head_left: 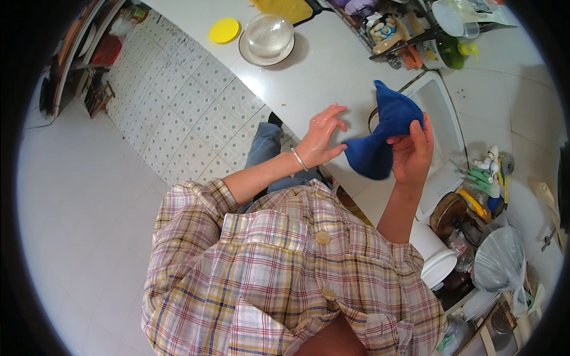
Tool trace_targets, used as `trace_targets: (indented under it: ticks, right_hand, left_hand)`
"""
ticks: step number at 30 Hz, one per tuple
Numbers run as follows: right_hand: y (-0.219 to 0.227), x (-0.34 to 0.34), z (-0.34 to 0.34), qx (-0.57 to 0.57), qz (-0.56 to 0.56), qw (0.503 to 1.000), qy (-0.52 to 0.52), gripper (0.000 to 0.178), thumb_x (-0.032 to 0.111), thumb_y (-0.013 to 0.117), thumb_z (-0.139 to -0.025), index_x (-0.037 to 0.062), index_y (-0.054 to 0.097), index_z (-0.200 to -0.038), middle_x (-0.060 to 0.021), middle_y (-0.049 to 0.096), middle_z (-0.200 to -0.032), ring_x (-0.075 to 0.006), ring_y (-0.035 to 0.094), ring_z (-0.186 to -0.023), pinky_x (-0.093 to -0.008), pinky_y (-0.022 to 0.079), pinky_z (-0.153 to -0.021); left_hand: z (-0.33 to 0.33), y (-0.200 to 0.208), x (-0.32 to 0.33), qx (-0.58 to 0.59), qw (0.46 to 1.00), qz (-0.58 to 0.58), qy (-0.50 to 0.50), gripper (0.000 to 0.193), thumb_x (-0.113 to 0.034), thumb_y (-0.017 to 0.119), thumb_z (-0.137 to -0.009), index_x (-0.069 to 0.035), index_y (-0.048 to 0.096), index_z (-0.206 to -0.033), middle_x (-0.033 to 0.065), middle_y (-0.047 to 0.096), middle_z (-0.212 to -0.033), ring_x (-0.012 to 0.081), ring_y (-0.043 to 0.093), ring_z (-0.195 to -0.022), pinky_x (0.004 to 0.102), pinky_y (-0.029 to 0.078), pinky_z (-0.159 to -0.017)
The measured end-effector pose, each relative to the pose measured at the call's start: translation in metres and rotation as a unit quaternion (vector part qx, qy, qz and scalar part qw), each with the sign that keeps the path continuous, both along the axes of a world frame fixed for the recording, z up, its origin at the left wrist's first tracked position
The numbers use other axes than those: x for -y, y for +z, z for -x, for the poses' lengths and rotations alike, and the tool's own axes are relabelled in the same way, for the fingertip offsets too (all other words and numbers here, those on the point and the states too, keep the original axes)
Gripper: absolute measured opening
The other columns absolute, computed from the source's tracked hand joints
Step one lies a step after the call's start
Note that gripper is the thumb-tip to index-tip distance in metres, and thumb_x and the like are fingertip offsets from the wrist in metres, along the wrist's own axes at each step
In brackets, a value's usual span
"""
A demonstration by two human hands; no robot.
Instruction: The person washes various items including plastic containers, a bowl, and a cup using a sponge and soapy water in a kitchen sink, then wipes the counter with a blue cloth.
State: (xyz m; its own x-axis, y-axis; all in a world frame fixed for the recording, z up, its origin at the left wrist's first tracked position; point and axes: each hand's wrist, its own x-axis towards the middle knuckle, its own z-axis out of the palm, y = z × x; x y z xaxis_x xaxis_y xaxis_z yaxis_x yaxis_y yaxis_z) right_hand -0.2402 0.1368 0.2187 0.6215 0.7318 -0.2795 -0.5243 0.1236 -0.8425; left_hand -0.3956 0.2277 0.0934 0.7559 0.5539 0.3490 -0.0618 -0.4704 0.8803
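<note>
A blue cloth (380, 133) hangs in folds from my right hand (412, 148), pinched between the thumb and fingers. My left hand (323, 135), wearing a bangle at the wrist, looks wet. Its fingers are spread and its thumb tip comes close to the cloth's left corner; whether they touch, I cannot tell. Behind the cloth shows part of a round rim (373, 120), mostly hidden. To the right, the white sink (456, 139) lies beyond my right hand.
On the white counter (332, 56) a clear glass bowl (270, 34) sits on a rimmed dish (261, 60), beside a yellow lid (224, 31). A rack with a green pump bottle (451, 53) stands far right. Pans, a bagged bowl (499, 258) and a white bucket (439, 267) crowd the near right.
</note>
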Motion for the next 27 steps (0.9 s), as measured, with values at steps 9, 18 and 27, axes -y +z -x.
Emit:
trace_targets:
  ticks: [9,18,27]
  right_hand:
    - [-0.142,-0.094,0.018,-0.006,-0.035,0.997,-0.065,0.026,0.01,0.056,-0.09,-0.0029,0.039,-0.106,-0.0123,0.055,-0.087,-0.0234,0.062,-0.073,-0.0354,0.054,-0.071]
    - [-0.18,-0.164,0.027,0.051,-0.01,0.998,0.021,0.023,0.014,0.059,-0.088,0.0003,0.042,-0.098,-0.0092,0.057,-0.082,-0.0172,0.061,-0.065,-0.0285,0.053,-0.063]
    - [-0.165,-0.158,0.026,0.104,-0.047,0.993,-0.004,0.015,0.011,0.055,-0.088,0.0031,0.045,-0.095,-0.0065,0.057,-0.081,-0.0146,0.058,-0.066,-0.027,0.05,-0.06]
  left_hand:
    - [0.057,-0.065,-0.01,-0.164,0.76,0.628,-0.004,0.037,-0.032,0.05,-0.094,-0.01,0.044,-0.123,0.0001,0.055,-0.084,0.0063,0.052,-0.067,0.0201,0.045,-0.06]
    - [0.071,-0.079,-0.033,-0.232,0.953,0.088,0.171,0.027,-0.013,0.066,-0.079,-0.009,0.058,-0.104,0.0089,0.058,-0.092,0.0187,0.06,-0.076,0.0296,0.049,-0.064]
    - [0.08,-0.102,-0.008,-0.307,0.933,-0.088,0.164,0.045,-0.006,0.063,-0.074,-0.005,0.051,-0.118,0.0157,0.051,-0.108,0.0341,0.055,-0.094,0.0378,0.048,-0.079]
